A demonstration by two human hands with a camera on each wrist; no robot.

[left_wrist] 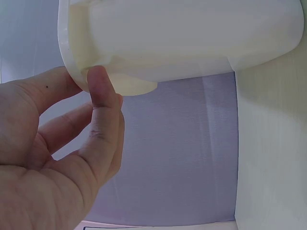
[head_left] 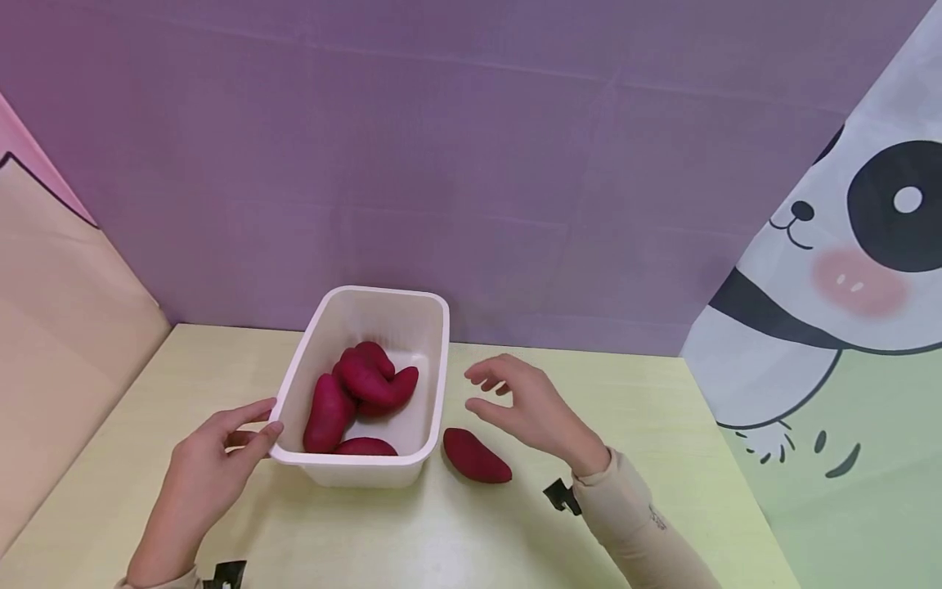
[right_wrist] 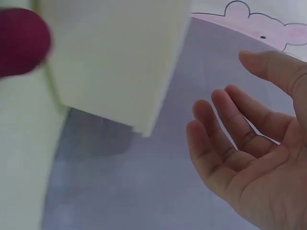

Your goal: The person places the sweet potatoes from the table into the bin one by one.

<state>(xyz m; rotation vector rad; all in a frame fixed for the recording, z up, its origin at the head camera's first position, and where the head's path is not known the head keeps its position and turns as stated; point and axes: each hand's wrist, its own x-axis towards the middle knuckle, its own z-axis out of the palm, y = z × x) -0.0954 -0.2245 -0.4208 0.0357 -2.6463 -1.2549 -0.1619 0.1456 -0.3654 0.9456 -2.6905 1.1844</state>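
Note:
A white plastic bin (head_left: 434, 393) stands on the table with several dark red sweet potatoes (head_left: 329, 413) inside. My left hand (head_left: 213, 458) pinches the bin's near left rim between thumb and fingers; the left wrist view shows the fingertips (left_wrist: 100, 84) on the rim's edge. To the right of the bin, my right hand (head_left: 522, 405) hovers with nothing in it, fingers loosely bent and thumb apart. One more sweet potato (head_left: 477, 456) lies on the table just right of the bin, below the right hand. In the right wrist view that hand (right_wrist: 254, 153) is beside the bin's outer wall (right_wrist: 115, 57).
The pale yellow table (head_left: 353, 540) ends at a purple backdrop (head_left: 515, 180) behind the bin. A panda-printed sheet (head_left: 809, 327) borders the right side, and a beige panel (head_left: 66, 343) the left.

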